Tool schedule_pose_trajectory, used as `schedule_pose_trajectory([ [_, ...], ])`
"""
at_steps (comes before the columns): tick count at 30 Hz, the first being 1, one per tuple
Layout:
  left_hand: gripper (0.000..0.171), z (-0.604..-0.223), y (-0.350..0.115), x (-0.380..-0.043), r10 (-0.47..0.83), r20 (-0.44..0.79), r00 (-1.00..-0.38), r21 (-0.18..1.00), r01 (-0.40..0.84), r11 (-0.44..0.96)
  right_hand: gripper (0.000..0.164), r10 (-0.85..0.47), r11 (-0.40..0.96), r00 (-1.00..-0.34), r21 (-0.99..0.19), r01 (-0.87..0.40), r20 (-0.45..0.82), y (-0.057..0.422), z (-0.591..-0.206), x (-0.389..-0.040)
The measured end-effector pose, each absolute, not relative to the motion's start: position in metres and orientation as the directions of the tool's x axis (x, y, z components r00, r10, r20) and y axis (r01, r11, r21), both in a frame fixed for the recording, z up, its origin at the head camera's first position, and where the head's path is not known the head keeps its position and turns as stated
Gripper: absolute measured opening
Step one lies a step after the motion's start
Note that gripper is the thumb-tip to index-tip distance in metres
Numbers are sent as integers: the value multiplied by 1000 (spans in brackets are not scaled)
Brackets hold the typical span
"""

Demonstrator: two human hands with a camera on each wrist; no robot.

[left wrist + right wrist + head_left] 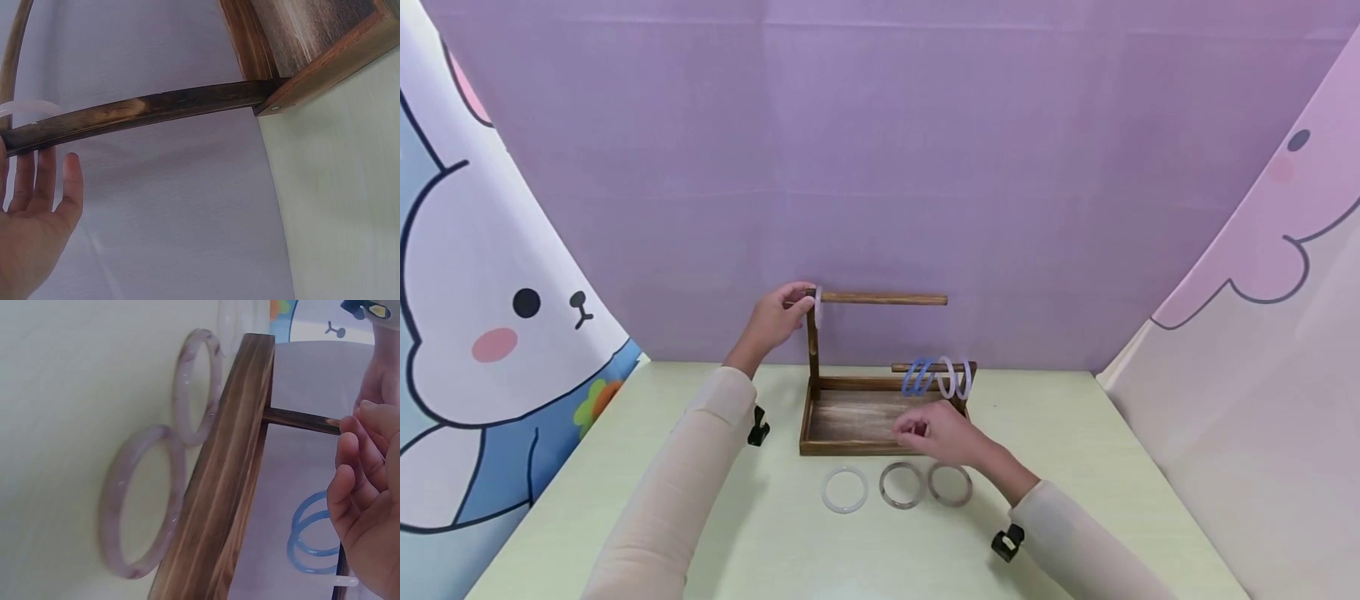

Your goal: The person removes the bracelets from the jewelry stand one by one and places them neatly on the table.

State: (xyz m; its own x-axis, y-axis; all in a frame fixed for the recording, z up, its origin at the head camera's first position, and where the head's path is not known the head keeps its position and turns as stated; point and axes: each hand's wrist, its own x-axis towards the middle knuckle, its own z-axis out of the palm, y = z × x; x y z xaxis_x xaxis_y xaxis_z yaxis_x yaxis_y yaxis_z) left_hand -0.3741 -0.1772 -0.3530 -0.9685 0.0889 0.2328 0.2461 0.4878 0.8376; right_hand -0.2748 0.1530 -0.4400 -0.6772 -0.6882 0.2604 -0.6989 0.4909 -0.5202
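A dark wooden stand (pixel 813 346) has a tray base, a tall left post with a long upper bar (pixel 883 298), and a lower bar at right. My left hand (pixel 781 317) is at the top of the tall post, thumb and forefinger at a pale bangle (pixel 818 307) hung on the bar's post end. Its other fingers (pixel 45 178) reach behind the post, and the bangle's far part is hidden. Over the tray's front right edge hovers my right hand (pixel 943 432), fingers loosely bent, nothing in them. Two blue bangles (pixel 917 377) and two pale lilac bangles (pixel 955 378) hang on the lower bar.
In front of the tray a white bangle (pixel 845 490) and two brownish-mottled bangles (pixel 901 485) lie flat on the pale green table (pixel 820 558). A purple backdrop (pixel 880 167) stands behind, with cartoon-printed cloths at both sides.
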Motion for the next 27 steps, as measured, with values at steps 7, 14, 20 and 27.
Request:
schedule_pose_trajectory([
  [7, 36, -352, -178, -373, 92, 234, -968, 836, 249, 489, 13, -665, 476, -685, -537, -696, 299, 142, -428, -279],
  [14, 36, -351, -178, -373, 91, 239, -967, 839, 252, 482, 13, -625, 479, -715, -569, -668, 314, 133, -415, -281],
  [20, 36, -351, -180, -374, 89, 241, -966, 835, 253, 488, 14, -588, 490, -736, -577, -654, 335, 124, -410, -284],
  [27, 36, -351, -179, -374, 96, 235, -967, 831, 251, 497, 18, -577, 502, -749, -582, -640, 326, 115, -404, -285],
])
